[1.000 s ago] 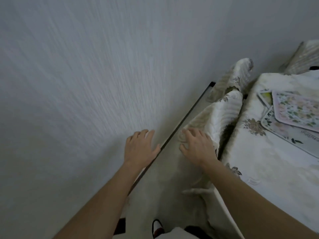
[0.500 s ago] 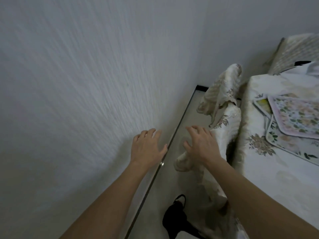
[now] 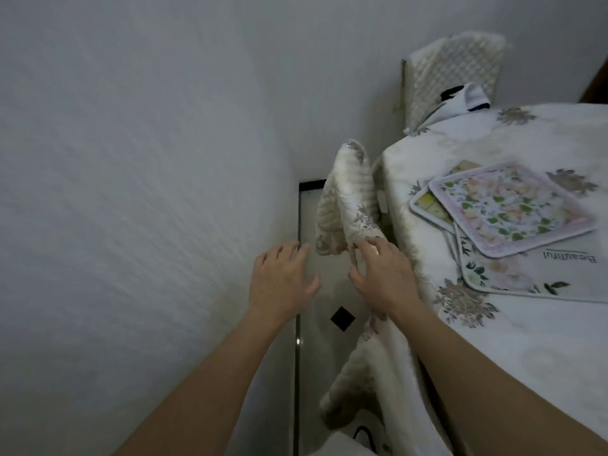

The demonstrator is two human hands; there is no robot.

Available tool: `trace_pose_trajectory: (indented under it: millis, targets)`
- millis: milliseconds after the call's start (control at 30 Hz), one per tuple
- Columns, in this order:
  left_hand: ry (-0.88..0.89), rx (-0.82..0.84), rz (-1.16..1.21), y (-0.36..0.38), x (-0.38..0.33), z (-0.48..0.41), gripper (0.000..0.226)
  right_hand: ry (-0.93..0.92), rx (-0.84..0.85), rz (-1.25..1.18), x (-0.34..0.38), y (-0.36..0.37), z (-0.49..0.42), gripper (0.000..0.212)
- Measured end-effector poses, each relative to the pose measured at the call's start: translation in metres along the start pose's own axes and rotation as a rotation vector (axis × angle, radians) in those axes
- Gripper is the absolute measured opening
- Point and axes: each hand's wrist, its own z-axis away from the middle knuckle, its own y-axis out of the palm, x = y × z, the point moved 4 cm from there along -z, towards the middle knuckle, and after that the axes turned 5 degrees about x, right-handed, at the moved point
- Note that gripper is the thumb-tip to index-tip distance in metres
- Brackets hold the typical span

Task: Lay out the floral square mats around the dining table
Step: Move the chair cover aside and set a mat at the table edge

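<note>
A stack of floral square mats lies near the left edge of the dining table, which wears a pale flowered cloth. The top mat has a pink border; a yellow-green one peeks out beneath. Under them lies a larger white floral mat with printed lettering. My left hand hovers over the floor gap beside the wall, fingers spread and holding nothing. My right hand is open too, its fingertips touching the fabric cover of the near chair. Both hands are well left of the mats.
A white wall stands close on my left, leaving a narrow floor strip with a dark diamond tile. A second chair with a quilted cover stands at the table's far end, and a white and black cloth lies on that corner.
The view has swung right and forward, bringing more of the table and mats into sight. My right hand has slipped from the top of the chair cover to its lower edge.
</note>
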Motion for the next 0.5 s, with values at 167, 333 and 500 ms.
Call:
trace_pose_trajectory:
  millis: [167, 333, 500]
  targets:
    - [0.248, 0.005, 0.005, 0.013, -0.059, -0.074, 0.055, 0.193, -0.069, 0.041, -0.067, -0.02, -0.013, 0.054]
    - [0.5, 0.016, 0.092, 0.04, -0.13, -0.136, 0.056, 0.447, -0.088, 0.062, -0.136, -0.039, 0.005, 0.056]
    - [0.71, 0.081, 0.165, 0.078, -0.191, -0.194, 0.056, 0.695, -0.096, 0.08, -0.189, -0.046, 0.021, 0.055]
